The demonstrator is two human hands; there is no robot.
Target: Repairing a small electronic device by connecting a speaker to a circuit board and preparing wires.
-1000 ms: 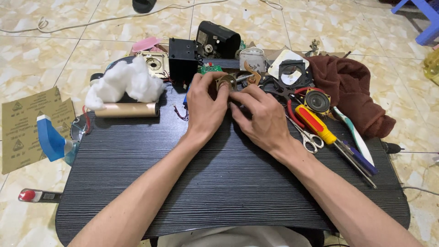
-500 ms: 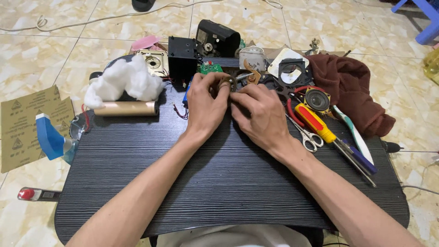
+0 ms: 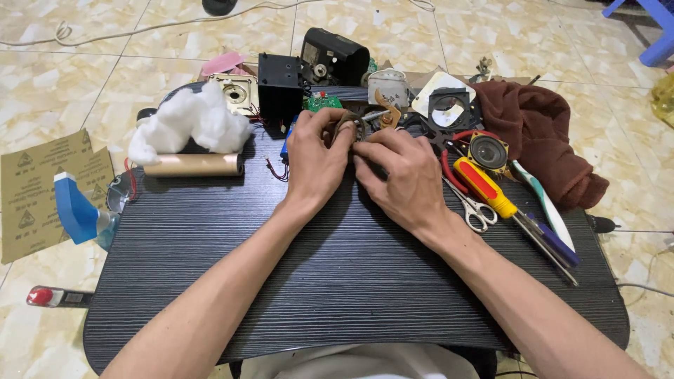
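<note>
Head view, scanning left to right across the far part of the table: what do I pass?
White cotton wad → black box → left hand → right hand → small round speaker → brown cloth.

One scissors (image 3: 478, 209), one screwdriver (image 3: 491, 193), one toothbrush (image 3: 544, 210), two sandpaper sheets (image 3: 35, 189).

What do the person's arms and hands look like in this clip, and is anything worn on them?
Both forearms are bare up to the frame's lower edge: no sleeves, gloves, watch or bracelets show. The left hand and right hand carry no visible rings on the fingers. Pale clothing shows at the bottom edge, between the arms.
</note>
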